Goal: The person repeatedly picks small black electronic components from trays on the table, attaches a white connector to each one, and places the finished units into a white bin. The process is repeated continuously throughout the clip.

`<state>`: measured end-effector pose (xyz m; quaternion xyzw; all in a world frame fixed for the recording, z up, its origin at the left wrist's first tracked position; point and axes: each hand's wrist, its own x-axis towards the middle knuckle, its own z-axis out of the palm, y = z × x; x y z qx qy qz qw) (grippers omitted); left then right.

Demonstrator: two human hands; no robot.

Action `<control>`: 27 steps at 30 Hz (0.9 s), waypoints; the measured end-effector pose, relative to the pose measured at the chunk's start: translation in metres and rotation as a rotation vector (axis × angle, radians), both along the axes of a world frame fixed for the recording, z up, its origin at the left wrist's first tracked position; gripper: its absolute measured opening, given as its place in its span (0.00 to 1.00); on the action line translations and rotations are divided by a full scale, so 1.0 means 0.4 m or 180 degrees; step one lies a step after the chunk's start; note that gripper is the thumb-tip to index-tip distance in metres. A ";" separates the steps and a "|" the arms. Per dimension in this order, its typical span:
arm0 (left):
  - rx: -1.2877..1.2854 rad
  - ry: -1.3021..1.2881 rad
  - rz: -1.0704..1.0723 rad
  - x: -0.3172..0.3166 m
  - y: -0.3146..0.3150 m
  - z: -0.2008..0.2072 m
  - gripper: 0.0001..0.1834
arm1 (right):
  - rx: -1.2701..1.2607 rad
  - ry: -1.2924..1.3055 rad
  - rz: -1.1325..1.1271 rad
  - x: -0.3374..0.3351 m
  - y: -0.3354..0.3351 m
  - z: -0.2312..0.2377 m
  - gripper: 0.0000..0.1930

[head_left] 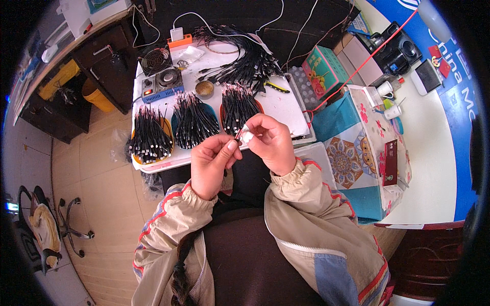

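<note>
Left hand (214,159): thumb and index finger pinched thin wire (238,135). Right hand (270,145): white-covered fingertips (247,137) met wire; whether pinched, could not tell. Wire position: between both hands, near front edge of table (301,120). Beyond: three bundles of black cables (195,118), standing in yellow, teal and red trays.

- Thin dark cable end with fine reddish wires (238,135): held up between left hand (212,162) and right hand (274,146), pinched at fingertips, mostly hidden.
- Small white patches (247,136): at right fingertips; covering or loose piece, can't tell.
</note>
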<state>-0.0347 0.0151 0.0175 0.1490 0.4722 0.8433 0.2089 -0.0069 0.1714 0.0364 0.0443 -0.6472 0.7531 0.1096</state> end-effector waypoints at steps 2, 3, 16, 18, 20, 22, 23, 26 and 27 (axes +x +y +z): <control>0.0164 -0.0112 0.0006 0.002 0.003 -0.003 0.06 | -0.0752 -0.0413 0.0200 0.001 -0.006 -0.013 0.06; 0.0280 -0.0236 0.0008 0.004 0.004 -0.004 0.05 | -0.1331 -0.0751 0.0369 0.003 -0.010 -0.020 0.05; 0.0189 -0.0255 -0.0146 0.010 -0.009 -0.003 0.06 | -0.1177 -0.0527 0.0641 0.017 0.017 -0.015 0.09; 0.0239 -0.0297 -0.0299 0.011 -0.007 -0.001 0.06 | -0.1313 -0.0671 0.0784 0.013 0.021 -0.014 0.08; 0.0220 -0.0311 -0.0332 0.012 -0.007 -0.002 0.06 | -0.1400 -0.0836 0.0917 0.012 0.016 -0.018 0.08; 0.0229 -0.0378 -0.0379 0.012 -0.010 -0.004 0.07 | -0.1425 -0.0876 0.0945 0.013 0.008 -0.021 0.07; 0.0228 -0.0417 -0.0419 0.011 -0.012 -0.006 0.07 | -0.1470 -0.0894 0.0925 0.014 0.004 -0.022 0.07; 0.0290 -0.0497 -0.0517 0.006 -0.014 -0.011 0.07 | -0.1294 -0.0816 0.0680 0.016 -0.004 -0.022 0.06; 0.0379 -0.0539 -0.0559 0.005 -0.014 -0.012 0.07 | -0.1168 -0.0721 0.0646 0.015 -0.002 -0.021 0.06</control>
